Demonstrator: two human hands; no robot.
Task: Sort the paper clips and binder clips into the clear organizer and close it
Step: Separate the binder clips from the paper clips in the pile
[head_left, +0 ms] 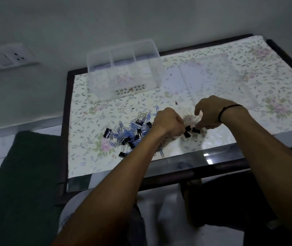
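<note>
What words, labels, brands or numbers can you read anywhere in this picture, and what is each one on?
No text can be read in this picture.
The clear organizer has a decorative strip on its front wall: a pattern only, no letters to make out.
The switch plate on the wall shows sockets, with no legible marking.
The black binder clips between the left hand and right hand show no legible print.

The left hand (168,124) covers the pile of paper clips and binder clips (132,132) along its three o'clock edge, so the count there cannot be told. Its fingertips curl out of sight around small black clips (188,131); the exact grip is unclear. The right hand (210,112) hides the tabletop beneath it. The clear lid (216,77), toward one o'clock, is blurred and faint. The wall socket (5,57) is cut off at nine o'clock.
</note>
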